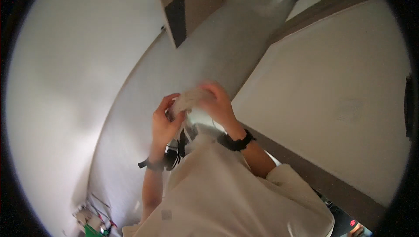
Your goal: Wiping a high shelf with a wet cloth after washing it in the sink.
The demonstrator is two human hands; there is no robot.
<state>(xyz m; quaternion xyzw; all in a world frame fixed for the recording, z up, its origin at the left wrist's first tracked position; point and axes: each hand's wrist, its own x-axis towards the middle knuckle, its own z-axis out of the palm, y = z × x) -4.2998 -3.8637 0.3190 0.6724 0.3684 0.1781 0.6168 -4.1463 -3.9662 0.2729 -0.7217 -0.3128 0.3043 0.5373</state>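
Observation:
My left hand grips one end of a pale, soft-looking item, perhaps cloth or thin plastic; blur hides its exact kind. At the other end, my right hand has its fingers curled over the item and is smeared by motion. The item is held up in front of my chest, above the floor. A dark band circles my right wrist, and another dark strap is on the left one. Black cables and a dark device show beside my left wrist.
A pale wall rises on the left and another wall with a brown baseboard on the right. Between them runs a grey floor. A brown panel stands ahead. Mixed items with cables lie at the lower left.

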